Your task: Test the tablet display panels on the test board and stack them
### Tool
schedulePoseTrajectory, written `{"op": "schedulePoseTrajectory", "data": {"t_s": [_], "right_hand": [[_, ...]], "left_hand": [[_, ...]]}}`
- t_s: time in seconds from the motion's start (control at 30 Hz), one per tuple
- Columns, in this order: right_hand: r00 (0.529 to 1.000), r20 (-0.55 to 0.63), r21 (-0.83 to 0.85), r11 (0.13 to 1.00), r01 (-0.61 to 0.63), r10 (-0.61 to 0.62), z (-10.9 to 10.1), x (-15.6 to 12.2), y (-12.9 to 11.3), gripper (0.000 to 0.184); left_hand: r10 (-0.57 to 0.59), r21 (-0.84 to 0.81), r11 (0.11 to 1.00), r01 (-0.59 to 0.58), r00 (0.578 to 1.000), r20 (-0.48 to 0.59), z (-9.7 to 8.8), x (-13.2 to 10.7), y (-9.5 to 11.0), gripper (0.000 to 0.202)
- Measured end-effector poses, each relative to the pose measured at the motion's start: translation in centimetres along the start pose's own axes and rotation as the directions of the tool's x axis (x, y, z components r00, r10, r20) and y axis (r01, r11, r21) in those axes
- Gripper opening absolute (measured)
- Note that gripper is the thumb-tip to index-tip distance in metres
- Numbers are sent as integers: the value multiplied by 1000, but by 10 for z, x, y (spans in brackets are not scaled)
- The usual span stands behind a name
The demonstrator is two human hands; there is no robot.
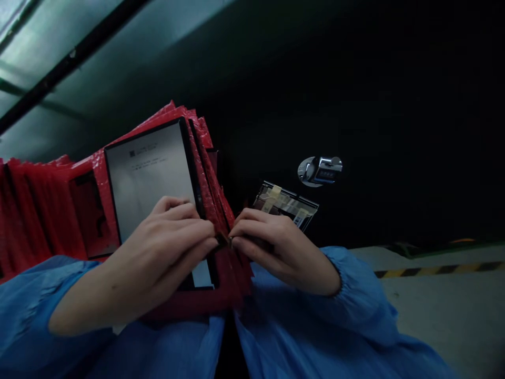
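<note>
The left hand point(158, 258) and right hand point(280, 252) meet near the centre, fingers of both pinched narrowly on a small dark strip point(223, 240). The strip is located at the near-right edge of the black-framed panel point(152, 173), which lies on red wrapping point(185, 305). A taped part point(286, 199) lies just beyond the right hand. A metal counter point(321, 171) sits farther right on the dark table point(379, 131).

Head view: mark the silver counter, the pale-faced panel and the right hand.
Silver counter point(325, 172): head view, on its metal body.
Pale-faced panel point(153, 181): head view, on its pale face, inside the dark border.
Right hand point(278, 242): head view, on its back.
</note>
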State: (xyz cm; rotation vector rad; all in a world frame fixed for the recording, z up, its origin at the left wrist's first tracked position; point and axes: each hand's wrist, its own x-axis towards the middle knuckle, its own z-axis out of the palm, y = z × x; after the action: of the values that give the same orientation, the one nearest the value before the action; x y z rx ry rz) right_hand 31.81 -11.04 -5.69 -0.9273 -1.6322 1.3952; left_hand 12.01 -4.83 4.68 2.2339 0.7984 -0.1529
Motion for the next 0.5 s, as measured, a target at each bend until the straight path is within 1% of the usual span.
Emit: {"op": "schedulePoseTrajectory", "data": {"t_s": [0.07,0.1,0.17,0.23,0.27,0.3,0.37,0.43,0.5], "right_hand": [[1000,-14,61,998,3,-2,-1,0,1,14],[1000,-23,97,995,2,0,-1,0,2,15],[998,-48,153,988,-21,28,0,0,3,15],[994,-69,179,981,-74,87,0,1,4,15],[990,-78,187,977,-102,118,1,1,5,15],[986,-87,200,972,-124,144,1,1,6,15],[978,-107,234,961,-149,178,2,1,7,15],[974,-126,267,952,-151,189,3,1,7,15],[974,-138,276,951,-136,179,5,1,7,14]], "left_hand": [[-103,-205,975,87,992,-71,-5,-6,-6,29],[-164,-336,935,115,979,-123,-8,-10,-10,34],[-307,-598,793,117,924,-227,-12,-17,-17,46],[-409,-768,639,45,865,-290,-14,-26,-27,56],[-421,-812,584,-7,852,-310,-15,-31,-32,59],[-425,-836,547,-38,848,-316,-16,-36,-38,60],[-383,-860,502,-92,868,-316,-16,-47,-49,59],[-386,-886,447,-120,868,-312,-13,-56,-58,62],[-446,-908,394,-145,833,-327,-9,-60,-65,62]]}}
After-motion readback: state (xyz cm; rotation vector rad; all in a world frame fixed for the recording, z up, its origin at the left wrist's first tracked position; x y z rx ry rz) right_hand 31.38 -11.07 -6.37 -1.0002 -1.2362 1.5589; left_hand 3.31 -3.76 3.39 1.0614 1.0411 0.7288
